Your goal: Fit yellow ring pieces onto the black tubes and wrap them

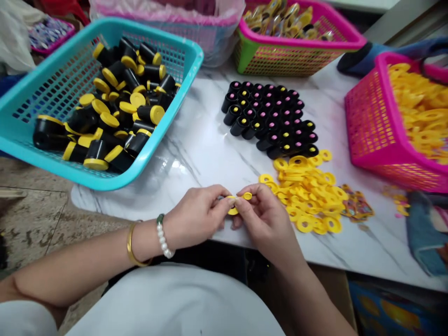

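Observation:
My left hand [196,215] and my right hand [264,217] meet at the table's front edge, both closed on one small yellow plastic ring piece [232,211]. Fingertips cover most of it; a small round yellow end pokes out beside the right thumb. Just right of my right hand lies a heap of flat yellow ring pieces [308,196]. Behind the heap, black cylinders [269,116] stand upright in a tight block, each with a pink or yellow dot on top.
A turquoise basket [164,144] of black cylinders with yellow caps stands at left. A pink basket [367,121] of yellow pieces is at right. A pink-green basket [280,58] holds wrapped items behind. Small printed pieces [359,205] lie beside the heap; another person's sleeve [425,233] is at far right.

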Motion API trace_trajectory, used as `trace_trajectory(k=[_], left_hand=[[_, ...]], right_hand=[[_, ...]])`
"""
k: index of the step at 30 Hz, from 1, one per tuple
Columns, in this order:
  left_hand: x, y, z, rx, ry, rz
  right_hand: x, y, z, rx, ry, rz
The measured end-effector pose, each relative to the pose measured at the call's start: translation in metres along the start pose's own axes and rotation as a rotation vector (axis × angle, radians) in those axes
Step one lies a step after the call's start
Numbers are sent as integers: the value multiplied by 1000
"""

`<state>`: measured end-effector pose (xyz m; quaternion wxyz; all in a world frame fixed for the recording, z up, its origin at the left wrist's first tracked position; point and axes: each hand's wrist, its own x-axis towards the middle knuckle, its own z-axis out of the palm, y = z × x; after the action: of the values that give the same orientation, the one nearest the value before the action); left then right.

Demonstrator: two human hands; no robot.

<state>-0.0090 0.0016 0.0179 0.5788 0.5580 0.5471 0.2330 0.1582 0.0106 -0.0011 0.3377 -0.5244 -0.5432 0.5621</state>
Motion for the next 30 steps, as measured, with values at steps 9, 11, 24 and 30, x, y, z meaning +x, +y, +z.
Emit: trace_trajectory(k=[9,11,24,30], left_hand=[[-5,-18,14,341,256,429],[-3,-18,12,352,260,443],[4,-12,2,213,122,340],[5,-11,2,335,88,301]], right_hand=[[-7,9,-8,86,55,-81],[-6,11,-16,188,-9,-42],[34,-21,-28,105,-449,297],[36,-27,-22,-91,-507,305]])
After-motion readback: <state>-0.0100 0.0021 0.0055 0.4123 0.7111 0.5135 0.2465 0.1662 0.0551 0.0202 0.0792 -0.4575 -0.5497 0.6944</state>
